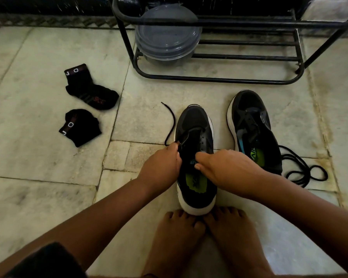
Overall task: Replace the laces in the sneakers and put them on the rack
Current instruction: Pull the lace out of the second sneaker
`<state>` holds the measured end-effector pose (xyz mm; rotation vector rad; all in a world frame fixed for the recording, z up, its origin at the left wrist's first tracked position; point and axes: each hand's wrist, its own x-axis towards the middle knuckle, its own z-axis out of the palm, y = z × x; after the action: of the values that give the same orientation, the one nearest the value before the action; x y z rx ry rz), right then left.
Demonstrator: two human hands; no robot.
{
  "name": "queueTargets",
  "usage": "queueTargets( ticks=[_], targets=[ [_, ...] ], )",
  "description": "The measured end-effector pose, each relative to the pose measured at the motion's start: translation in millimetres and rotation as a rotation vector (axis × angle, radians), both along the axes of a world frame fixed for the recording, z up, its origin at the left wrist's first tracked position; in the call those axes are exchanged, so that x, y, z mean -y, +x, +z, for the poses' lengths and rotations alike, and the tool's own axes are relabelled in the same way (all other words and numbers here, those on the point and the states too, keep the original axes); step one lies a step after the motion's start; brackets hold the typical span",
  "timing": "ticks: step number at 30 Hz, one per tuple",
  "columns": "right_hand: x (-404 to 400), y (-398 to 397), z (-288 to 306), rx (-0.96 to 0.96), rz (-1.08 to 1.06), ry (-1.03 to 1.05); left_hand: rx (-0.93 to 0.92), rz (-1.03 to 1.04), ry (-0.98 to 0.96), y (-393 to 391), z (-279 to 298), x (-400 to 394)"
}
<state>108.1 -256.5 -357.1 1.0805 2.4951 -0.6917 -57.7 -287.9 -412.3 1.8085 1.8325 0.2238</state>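
Left hand [162, 167] pinches a black lace [171, 119] at the near sneaker [195, 137]; right hand [225, 167] grips its tongue. Second sneaker [249, 125] just right, loose lace [301, 169] beside. Two socks [92, 93]. One rack [219, 57] beyond.

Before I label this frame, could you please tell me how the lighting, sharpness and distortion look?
Head view: dim, greenish light, so the black mesh sneaker with the white sole loses detail; the black metal tube rack bows from wide-angle distortion; the clear lidded plastic container looks hazy; the left hand and right hand are fairly sharp; no strong glare on the pale stone floor.
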Motion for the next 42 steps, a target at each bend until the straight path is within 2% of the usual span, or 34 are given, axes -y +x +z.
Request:
queueTargets(
  ticks=[4, 9, 12, 15, 17, 19, 22, 25, 28, 30, 34, 35, 39, 41, 42],
  targets=[
    [20, -3, 2, -0.056, 0.135, -0.146, -0.016, -0.014, 0.015, -1, 1, 1],
    [31, 3, -2, -0.149, 0.221, -0.096, -0.03, -0.009, 0.029, 0, -1, 1],
    [26, 5, -2, -0.422, 0.045, 0.061, -0.011, -0.003, 0.02, 0, 0, 1],
    [4, 10, -1, -0.709, -0.107, 0.394, 0.001, -0.002, 0.023, 0, -1, 1],
    [-13, 10, 1, -0.88, -0.193, 0.43, -0.013, 0.002, 0.02, 0, -2, 2],
    [-25, 7, 4, -1.075, -0.381, 0.286, -0.017, 0.01, 0.012, 0, -3, 3],
    [-37, 3, -1, -1.336, -0.809, -0.166, 0.004, 0.017, 0.001, 0, -2, 2],
    [-39, 5, -6, -1.422, -1.07, -0.428, 0.024, 0.019, -0.007, 0, 0, 1],
    [-34, 12, -10, -1.342, -1.121, -0.471, 0.018, 0.026, -0.018, -1, -1, 0],
    [-28, 18, -9, -1.235, -1.083, -0.425, 0.012, 0.028, -0.02, -1, 0, 0],
    [-9, 19, 6, -1.062, -0.978, -0.552, 0.004, 0.026, -0.01, -2, 1, 3],
    [-4, 20, 9, -0.988, -0.943, -0.473, 0.007, 0.022, -0.004, -3, 1, 3],
    [0, 25, 9, -0.711, -0.738, 0.156, 0.022, 0.021, 0.001, -3, 0, 3],
    [-7, 28, 4, -0.543, -0.637, 0.281, 0.014, 0.019, -0.009, -2, 2, 3],
    [-10, 28, -1, -0.398, -0.576, 0.297, 0.016, 0.019, -0.015, -2, 2, 3]
  ],
)
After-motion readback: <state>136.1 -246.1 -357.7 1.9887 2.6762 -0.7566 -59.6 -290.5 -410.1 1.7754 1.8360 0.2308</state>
